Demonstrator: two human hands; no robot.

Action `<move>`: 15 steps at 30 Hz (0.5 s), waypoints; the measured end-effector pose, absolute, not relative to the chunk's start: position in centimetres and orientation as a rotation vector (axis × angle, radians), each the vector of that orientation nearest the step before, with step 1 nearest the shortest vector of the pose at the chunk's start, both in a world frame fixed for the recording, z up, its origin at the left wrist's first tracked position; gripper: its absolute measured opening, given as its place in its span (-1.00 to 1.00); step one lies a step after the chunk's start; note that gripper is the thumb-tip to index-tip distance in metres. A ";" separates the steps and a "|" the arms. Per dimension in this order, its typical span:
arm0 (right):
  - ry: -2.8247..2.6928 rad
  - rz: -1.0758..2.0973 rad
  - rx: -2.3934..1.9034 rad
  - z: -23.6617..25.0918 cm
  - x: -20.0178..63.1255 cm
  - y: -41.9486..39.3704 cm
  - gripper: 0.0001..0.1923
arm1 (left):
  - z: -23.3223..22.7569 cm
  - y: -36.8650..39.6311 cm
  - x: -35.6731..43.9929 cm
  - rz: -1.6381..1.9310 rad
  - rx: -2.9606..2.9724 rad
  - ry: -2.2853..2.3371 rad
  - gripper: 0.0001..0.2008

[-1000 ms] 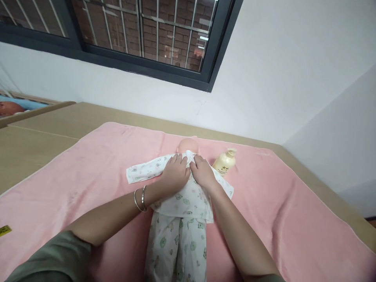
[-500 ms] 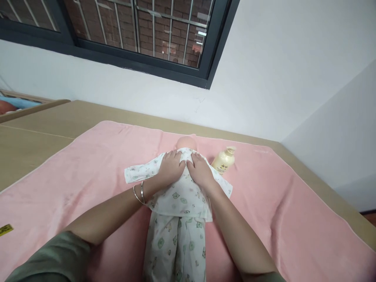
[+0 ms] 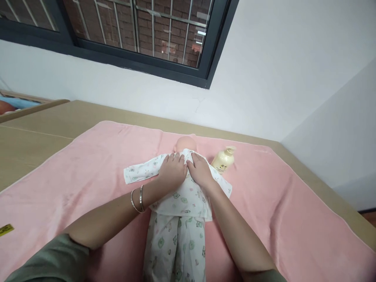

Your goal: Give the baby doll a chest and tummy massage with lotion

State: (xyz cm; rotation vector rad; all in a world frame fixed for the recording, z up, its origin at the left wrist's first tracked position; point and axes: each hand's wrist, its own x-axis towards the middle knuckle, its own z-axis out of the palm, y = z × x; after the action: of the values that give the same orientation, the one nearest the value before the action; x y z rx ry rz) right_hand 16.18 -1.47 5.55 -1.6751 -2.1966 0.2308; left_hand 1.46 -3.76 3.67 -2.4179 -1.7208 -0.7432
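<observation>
Hands flat on a doll's chest
Left hand (image 3: 173,171) and right hand (image 3: 200,170) lie side by side, fingers spread, pressing the printed shirt (image 3: 185,196) of the doll (image 3: 184,144) lying face-up on the pink towel (image 3: 88,164); a cream bottle (image 3: 223,159) lies just beside
</observation>
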 end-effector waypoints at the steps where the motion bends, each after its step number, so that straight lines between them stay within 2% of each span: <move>1: -2.198 0.220 -1.686 5.7 16.0 -1.6 -0.44 | 3.9 -3.5 1.2 -0.752 -2.455 -1.704 -0.59; 5: -2.203 0.165 -1.750 6.2 14.3 -3.6 -0.45 | 4.9 -1.8 -0.2 -0.743 -2.578 -1.839 -0.62; 9: -2.305 0.175 -1.670 6.5 13.4 -5.3 -0.45 | 5.3 -0.9 -0.9 -0.681 -2.605 -1.968 -0.57; 15: -2.221 0.406 -1.633 6.6 16.2 -2.5 -0.50 | 4.1 -3.0 0.9 -0.577 -2.427 -1.889 -0.51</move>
State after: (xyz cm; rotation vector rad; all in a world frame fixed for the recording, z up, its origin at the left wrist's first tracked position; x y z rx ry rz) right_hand 16.25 -2.54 6.62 -1.6325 -2.2209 0.4059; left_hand 0.87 -2.95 4.10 -2.4272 -1.8887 -0.5774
